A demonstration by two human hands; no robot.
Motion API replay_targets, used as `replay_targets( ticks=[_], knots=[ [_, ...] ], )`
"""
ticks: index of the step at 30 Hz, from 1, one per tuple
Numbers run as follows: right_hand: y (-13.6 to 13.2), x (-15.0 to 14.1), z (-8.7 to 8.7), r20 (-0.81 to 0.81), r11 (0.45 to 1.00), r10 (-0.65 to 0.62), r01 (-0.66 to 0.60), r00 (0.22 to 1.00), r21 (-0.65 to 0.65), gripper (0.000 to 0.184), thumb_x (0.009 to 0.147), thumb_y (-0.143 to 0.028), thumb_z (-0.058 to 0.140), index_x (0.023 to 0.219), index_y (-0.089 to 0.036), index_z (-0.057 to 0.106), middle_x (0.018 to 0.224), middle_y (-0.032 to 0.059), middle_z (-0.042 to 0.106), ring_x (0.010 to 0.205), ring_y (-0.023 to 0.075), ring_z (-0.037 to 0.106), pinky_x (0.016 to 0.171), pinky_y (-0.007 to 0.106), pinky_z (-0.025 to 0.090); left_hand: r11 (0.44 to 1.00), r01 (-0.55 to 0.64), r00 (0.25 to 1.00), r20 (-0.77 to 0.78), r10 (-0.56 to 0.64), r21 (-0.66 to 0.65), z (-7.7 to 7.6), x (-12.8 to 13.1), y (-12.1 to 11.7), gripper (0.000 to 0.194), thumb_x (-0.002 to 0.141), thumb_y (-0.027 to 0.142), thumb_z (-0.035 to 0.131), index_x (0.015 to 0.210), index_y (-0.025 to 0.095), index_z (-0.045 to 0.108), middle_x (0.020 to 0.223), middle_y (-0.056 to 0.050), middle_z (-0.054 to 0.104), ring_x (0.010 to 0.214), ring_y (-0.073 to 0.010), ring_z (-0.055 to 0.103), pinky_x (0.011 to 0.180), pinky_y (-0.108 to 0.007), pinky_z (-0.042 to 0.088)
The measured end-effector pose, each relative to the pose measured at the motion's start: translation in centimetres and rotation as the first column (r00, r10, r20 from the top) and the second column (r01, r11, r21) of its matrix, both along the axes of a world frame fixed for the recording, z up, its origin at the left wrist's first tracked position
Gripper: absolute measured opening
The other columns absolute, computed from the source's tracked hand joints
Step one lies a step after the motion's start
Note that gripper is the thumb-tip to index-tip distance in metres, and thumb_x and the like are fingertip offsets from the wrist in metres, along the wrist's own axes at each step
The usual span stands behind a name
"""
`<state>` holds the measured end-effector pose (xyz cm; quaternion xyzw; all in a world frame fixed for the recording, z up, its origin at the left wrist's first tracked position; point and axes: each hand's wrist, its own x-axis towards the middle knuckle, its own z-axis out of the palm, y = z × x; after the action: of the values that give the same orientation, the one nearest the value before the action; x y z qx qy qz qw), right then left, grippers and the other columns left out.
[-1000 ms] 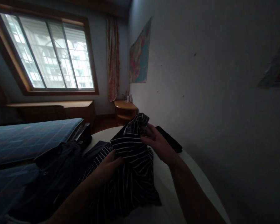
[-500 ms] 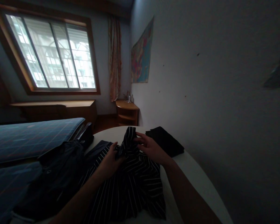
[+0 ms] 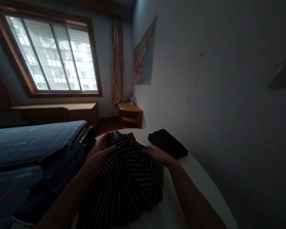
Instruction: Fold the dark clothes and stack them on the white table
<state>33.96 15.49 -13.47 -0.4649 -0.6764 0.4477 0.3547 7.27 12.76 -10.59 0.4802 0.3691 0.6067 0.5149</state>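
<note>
A dark shirt with thin white stripes (image 3: 133, 178) lies on the white round table (image 3: 202, 181), its collar end toward the far edge. My left hand (image 3: 100, 156) grips the shirt at its upper left, near the collar, with the thumb on top of the cloth. At the upper right, near the shoulder, my right hand (image 3: 157, 155) pinches the fabric between thumb and fingers. Creases run down the front of the shirt, and its near end reaches the bottom of the view.
A folded black garment (image 3: 168, 144) rests on the table by the wall, just beyond my right hand. Dark clothing (image 3: 59, 178) is heaped at the left, beside a blue checked mattress (image 3: 35, 140). A wooden corner shelf (image 3: 130, 108) stands behind the table.
My left hand has moved left and away from me to the collar's left side. My right hand has shifted slightly right and lower. The bunched collar has been spread flatter.
</note>
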Motion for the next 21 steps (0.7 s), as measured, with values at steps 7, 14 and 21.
replay_targets(
  ticks=[7, 14, 21],
  knots=[
    [-0.4, 1.7, 4.8, -0.563, 0.949, -0.261, 0.315, 0.784, -0.001, 0.040, 0.075, -0.049, 0.073, 0.102, -0.019, 0.066, 0.083, 0.0012, 0.072, 0.076, 0.0174, 0.066, 0.071, 0.029, 0.053, 0.987, -0.071, 0.952, -0.304, 0.024, -0.145, -1.3, 0.0, 0.6, 0.116, 0.070, 0.032, 0.083, 0.157, 0.025, 0.006, 0.133, -0.018, 0.061, 0.100, -0.0265, 0.071, 0.085, -0.038, 0.057],
    [-1.8, -0.4, 5.7, -0.632, 0.957, -0.166, 0.278, 0.757, 0.082, 0.050, 0.078, -0.040, 0.072, 0.124, -0.024, 0.061, 0.100, 0.0019, 0.073, 0.093, 0.0207, 0.068, 0.086, 0.037, 0.054, 0.942, 0.270, 0.743, -0.579, -0.337, -0.202, -3.8, 4.0, -3.2, 0.121, 0.077, 0.046, 0.073, 0.155, 0.013, -0.014, 0.104, -0.011, 0.073, 0.089, -0.0246, 0.071, 0.079, -0.035, 0.054],
    [-2.8, -1.7, 6.2, -0.419, 0.941, -0.096, 0.219, 0.903, 0.257, 0.048, 0.088, -0.031, 0.059, 0.135, -0.029, 0.057, 0.117, 0.0018, 0.071, 0.107, 0.0203, 0.064, 0.097, 0.041, 0.050, 0.966, 0.259, 0.663, -0.732, -0.156, 0.029, -3.3, 5.1, -3.5, 0.030, 0.081, 0.027, 0.057, 0.107, 0.018, 0.071, 0.088, -0.004, 0.074, 0.080, -0.0202, 0.068, 0.074, -0.031, 0.052]
  ],
)
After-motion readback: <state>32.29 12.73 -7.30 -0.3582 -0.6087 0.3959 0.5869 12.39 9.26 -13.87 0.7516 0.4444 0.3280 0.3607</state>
